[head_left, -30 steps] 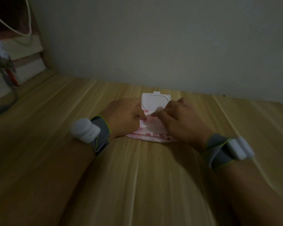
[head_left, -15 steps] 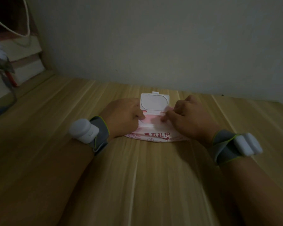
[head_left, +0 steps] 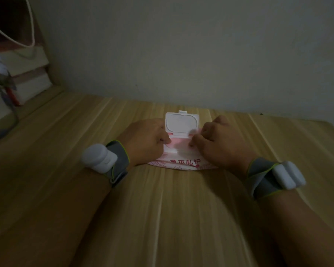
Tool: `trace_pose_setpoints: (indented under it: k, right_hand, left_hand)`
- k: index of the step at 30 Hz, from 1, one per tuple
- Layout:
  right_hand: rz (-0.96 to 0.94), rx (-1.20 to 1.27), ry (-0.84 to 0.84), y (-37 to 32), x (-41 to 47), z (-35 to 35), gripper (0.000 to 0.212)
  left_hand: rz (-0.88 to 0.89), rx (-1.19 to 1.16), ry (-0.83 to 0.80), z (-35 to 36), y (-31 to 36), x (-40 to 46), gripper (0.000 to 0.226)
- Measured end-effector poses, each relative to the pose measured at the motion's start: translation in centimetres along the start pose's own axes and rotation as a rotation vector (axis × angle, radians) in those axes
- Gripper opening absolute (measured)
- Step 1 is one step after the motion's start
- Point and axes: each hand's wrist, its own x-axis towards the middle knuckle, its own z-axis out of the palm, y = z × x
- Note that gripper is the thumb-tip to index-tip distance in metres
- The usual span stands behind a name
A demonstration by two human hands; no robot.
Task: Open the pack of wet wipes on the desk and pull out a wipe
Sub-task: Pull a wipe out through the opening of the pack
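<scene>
the pack of wipes [head_left: 181,162] lies flat on the wooden surface [head_left: 162,218] near the wall, its white lid [head_left: 181,125] flipped up. the left hand [head_left: 145,140] and right hand [head_left: 218,143] rest curled on either side, fingertips at the pink opening [head_left: 178,143]; whether either grip holds anything, i cannot tell.

A dim, underexposed room with a muted greenish-grey cast; no lamp or window shows. The brightest patches are the white flip lid [head_left: 181,124] of the wipes pack [head_left: 183,162] between the left grip [head_left: 145,139] and the right grip [head_left: 218,143], and the white wrist units. Soft shadow pools on the tabletop [head_left: 162,218] below both forearms. Wide-angle distortion bends the tabletop's edges outward. The shelf clutter [head_left: 2,74] far left of the left grip is smeared and indistinct. No glare.
</scene>
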Motion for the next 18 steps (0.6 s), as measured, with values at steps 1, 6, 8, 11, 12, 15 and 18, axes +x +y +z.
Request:
trace_pose_setpoints:
  k: [1, 6, 8, 11, 12, 15, 18]
  right_hand:
    - [-0.002, 0.003, 0.0, 0.02, 0.02, 0.03, 0.044]
    - [-0.008, 0.1, -0.01, 0.33, -0.08, -0.54, 0.038]
    - [0.004, 0.142, 0.02, 0.35, -0.08, -0.69, 0.038]
    - [-0.018, 0.051, 0.003, 0.04, -0.09, -0.17, 0.043]
    - [-0.029, 0.015, -0.019, -0.04, -0.13, 0.11, 0.044]
    - [-0.011, 0.038, -0.023, 0.04, -0.15, 0.11, 0.043]
    - [-0.002, 0.116, 0.014, 0.2, -0.21, -0.29, 0.04]
  left_hand:
    - [-0.002, -0.001, 0.003, -0.04, -0.02, -0.02, 0.038]
    - [-0.005, 0.005, -0.009, -0.12, 0.08, 0.04, 0.038]
    - [-0.009, 0.01, -0.014, -0.1, 0.08, 0.05, 0.038]
    - [-0.009, 0.01, -0.022, -0.19, 0.14, 0.02, 0.038]
    - [-0.01, 0.01, -0.024, -0.23, 0.17, 0.03, 0.038]
    - [-0.019, 0.017, -0.026, -0.21, 0.1, 0.09, 0.038]
    - [-0.026, 0.026, -0.037, -0.08, 0.1, 0.13, 0.038]
